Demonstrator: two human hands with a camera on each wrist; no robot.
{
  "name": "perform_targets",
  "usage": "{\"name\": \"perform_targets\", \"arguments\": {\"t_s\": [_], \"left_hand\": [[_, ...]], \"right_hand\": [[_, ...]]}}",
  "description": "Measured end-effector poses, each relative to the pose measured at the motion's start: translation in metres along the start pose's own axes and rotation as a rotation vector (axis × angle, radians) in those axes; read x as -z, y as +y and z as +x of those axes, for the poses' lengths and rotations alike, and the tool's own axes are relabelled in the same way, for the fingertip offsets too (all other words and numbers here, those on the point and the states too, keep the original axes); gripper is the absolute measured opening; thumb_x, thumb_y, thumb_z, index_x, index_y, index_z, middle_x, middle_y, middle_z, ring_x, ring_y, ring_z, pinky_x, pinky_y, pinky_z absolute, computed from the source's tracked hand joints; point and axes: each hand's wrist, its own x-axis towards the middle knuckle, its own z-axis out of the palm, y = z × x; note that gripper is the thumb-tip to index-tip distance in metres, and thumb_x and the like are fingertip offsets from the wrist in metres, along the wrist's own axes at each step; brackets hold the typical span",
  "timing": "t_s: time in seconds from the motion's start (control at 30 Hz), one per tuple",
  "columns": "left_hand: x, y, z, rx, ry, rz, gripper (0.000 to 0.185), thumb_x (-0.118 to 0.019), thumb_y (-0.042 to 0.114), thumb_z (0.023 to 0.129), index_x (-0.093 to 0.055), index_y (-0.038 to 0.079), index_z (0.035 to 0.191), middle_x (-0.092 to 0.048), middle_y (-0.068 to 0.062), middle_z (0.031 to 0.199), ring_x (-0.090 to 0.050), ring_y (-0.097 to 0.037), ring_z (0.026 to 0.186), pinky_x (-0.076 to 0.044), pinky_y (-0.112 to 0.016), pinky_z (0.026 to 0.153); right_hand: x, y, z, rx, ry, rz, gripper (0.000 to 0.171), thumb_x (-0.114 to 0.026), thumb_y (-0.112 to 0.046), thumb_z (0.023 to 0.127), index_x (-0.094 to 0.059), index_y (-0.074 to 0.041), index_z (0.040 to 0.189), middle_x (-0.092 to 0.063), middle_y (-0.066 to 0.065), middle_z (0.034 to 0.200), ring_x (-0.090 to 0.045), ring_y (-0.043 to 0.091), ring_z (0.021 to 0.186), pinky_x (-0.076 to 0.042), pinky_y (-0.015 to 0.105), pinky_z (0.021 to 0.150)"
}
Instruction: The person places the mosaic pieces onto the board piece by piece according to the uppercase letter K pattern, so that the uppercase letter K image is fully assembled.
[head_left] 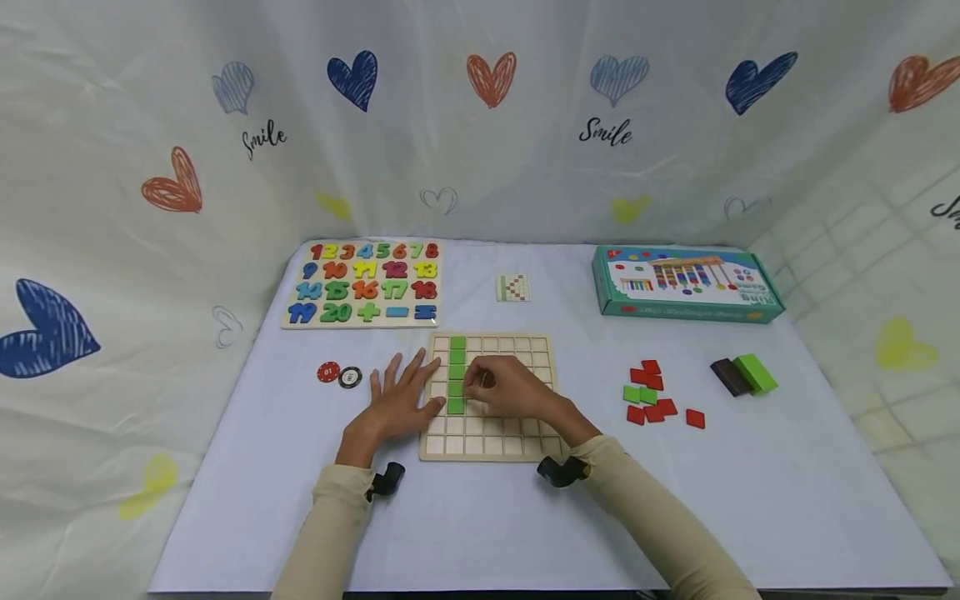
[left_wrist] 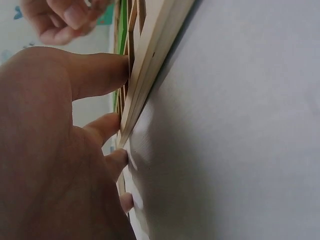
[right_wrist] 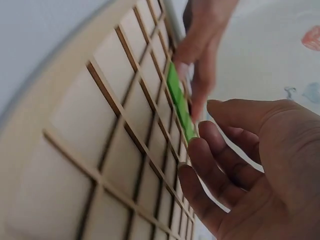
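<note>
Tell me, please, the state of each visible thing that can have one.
Grid board, flat, partly filled.
Column of green tiles, set in cells.
Left hand, fingers spread, touching the board.
Right hand, fingers bent over the board.
Red tiles, loose, scattered.
Number board, pieces in place.
Printed box, closed.
Two chips, flat.

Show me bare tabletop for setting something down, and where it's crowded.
Widest patch: front-right table, bordered by the right sleeve and loose red tiles. Another: left of the left sleeve, nearer the person than the poker chips. Smaller: between the pattern card and game box. Crowded: the grid board, with the left hand and right hand at its green tiles.
</note>
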Motion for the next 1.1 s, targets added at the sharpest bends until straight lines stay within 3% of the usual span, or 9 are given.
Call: {"name": "perform_targets", "arguments": {"t_s": [0.23, 0.4, 0.53, 0.73, 0.87, 1.1], "left_hand": [[0.009, 0.006, -0.003, 0.012, 0.001, -0.011, 0.076, -0.058, 0.046, 0.104, -0.027, 0.026, 0.17, -0.006, -0.003, 0.18, 0.009, -0.042, 0.163, 0.01, -0.074, 0.122], [0.012, 0.01, -0.007, 0.014, -0.005, -0.022, 0.076, -0.059, 0.044, 0.103, -0.028, 0.025, 0.17, -0.007, -0.005, 0.18, 0.008, -0.042, 0.163, 0.01, -0.074, 0.123], [0.01, 0.009, -0.008, -0.002, 0.005, -0.039, 0.075, -0.059, 0.043, 0.103, -0.031, 0.024, 0.169, -0.01, -0.006, 0.18, 0.006, -0.043, 0.163, 0.01, -0.075, 0.122], [0.005, 0.008, -0.003, -0.029, 0.015, -0.06, 0.074, -0.059, 0.045, 0.103, -0.031, 0.025, 0.169, -0.009, -0.003, 0.18, 0.007, -0.042, 0.164, 0.011, -0.075, 0.122], [-0.001, 0.005, -0.001, -0.024, 0.006, -0.043, 0.075, -0.057, 0.047, 0.103, -0.029, 0.027, 0.169, -0.006, -0.001, 0.18, 0.009, -0.04, 0.164, 0.012, -0.073, 0.122], [0.005, 0.008, -0.005, -0.003, 0.015, -0.046, 0.074, -0.059, 0.043, 0.104, -0.03, 0.025, 0.169, -0.008, -0.004, 0.18, 0.008, -0.041, 0.164, 0.01, -0.074, 0.122]], "right_hand": [[0.049, 0.014, -0.026, -0.052, 0.047, -0.035, 0.013, -0.078, -0.014, 0.098, -0.074, -0.007, 0.108, -0.071, -0.001, 0.097, -0.065, 0.017, 0.089, -0.055, 0.032, 0.078], [0.086, 0.035, -0.056, -0.13, 0.07, -0.125, 0.014, -0.077, -0.01, 0.097, -0.074, -0.004, 0.11, -0.072, 0.002, 0.098, -0.064, 0.02, 0.09, -0.055, 0.03, 0.073], [0.115, 0.047, -0.077, -0.254, 0.014, -0.215, 0.016, -0.076, -0.012, 0.098, -0.075, -0.006, 0.112, -0.072, 0.003, 0.099, -0.063, 0.021, 0.091, -0.055, 0.033, 0.073], [0.156, 0.059, -0.113, -0.412, -0.144, -0.305, 0.024, -0.078, -0.014, 0.096, -0.073, -0.008, 0.118, -0.073, 0.011, 0.112, -0.065, 0.029, 0.102, -0.061, 0.043, 0.079], [0.168, 0.069, -0.137, -0.475, -0.217, -0.335, 0.037, -0.085, -0.017, 0.09, -0.071, -0.007, 0.122, -0.069, 0.014, 0.116, -0.061, 0.034, 0.108, -0.062, 0.043, 0.076], [0.164, 0.082, -0.148, -0.488, -0.19, -0.406, 0.044, -0.09, -0.027, 0.085, -0.072, -0.005, 0.118, -0.067, 0.011, 0.108, -0.06, 0.03, 0.102, -0.06, 0.042, 0.074]]}}
